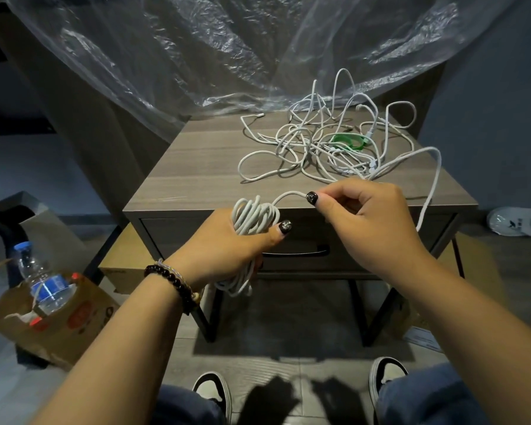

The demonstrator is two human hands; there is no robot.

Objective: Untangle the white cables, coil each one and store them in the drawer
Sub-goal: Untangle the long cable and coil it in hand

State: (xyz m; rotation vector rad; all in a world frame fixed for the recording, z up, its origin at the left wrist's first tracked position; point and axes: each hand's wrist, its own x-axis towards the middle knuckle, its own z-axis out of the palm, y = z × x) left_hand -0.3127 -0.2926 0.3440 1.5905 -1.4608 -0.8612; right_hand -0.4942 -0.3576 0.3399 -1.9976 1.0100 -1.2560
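The left hand (227, 240) grips the coil (252, 219); the right hand (368, 216) pinches its cable (288, 196) above the closed drawer (295, 240).

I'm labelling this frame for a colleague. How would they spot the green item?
On the grey wooden nightstand, look at the tangle of white cables toward its far right. The green strap lies within that tangle, the only coloured thing among them.

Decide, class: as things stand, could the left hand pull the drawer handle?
Probably not yet. The left hand grips a cable coil right before the closed drawer's handle, so its fingers are taken, though the path looks free.
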